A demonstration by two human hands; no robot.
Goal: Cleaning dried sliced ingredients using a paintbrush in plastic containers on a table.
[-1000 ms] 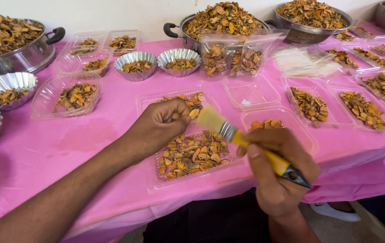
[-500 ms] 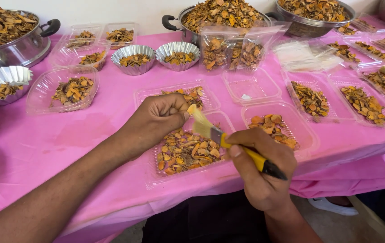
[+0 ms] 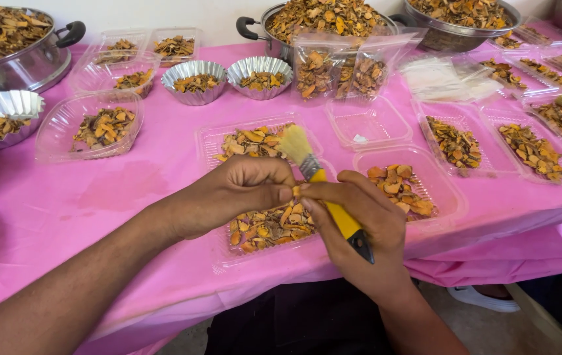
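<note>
Pink plastic sheeting covers the surface (image 3: 116, 197), and the clear tray (image 3: 225, 253) under both hands serves as landmark. Much of that tray is hidden by the hands; only its near rim and a patch of orange-brown dried pieces (image 3: 268, 227) show. What the left hand (image 3: 235, 190) pinches between thumb and forefinger is too small to make out; its grip is closed tight, fingertips meeting those of the right hand directly above the tray. The right hand (image 3: 359, 230) has its grip closed around the yellow handle of a brush (image 3: 323, 184), which runs diagonally: pale bristles up and away from the tray, dark handle end toward the viewer. The bristles stand just beyond the left fingertips, over a second clear tray (image 3: 208, 141) of the same pieces lying behind the landmark tray.

Right of the landmark tray lies a clear tray (image 3: 448, 197) part-filled with pieces; behind that one, an empty clear tray (image 3: 369, 121). Further right are more filled trays, the outermost cut off by the frame edge. Behind the landmark tray stand two clear bags (image 3: 340, 69) holding dried pieces, upright before a steel pot (image 3: 274, 39) heaped with the same. Left of the bags sit two fluted foil cups (image 3: 195, 82). Far left, a second steel pot (image 3: 24, 62) and more foil cups are cut off at the edge. A flat stack of empty clear bags (image 3: 438, 75) lies right of the upright bags.
</note>
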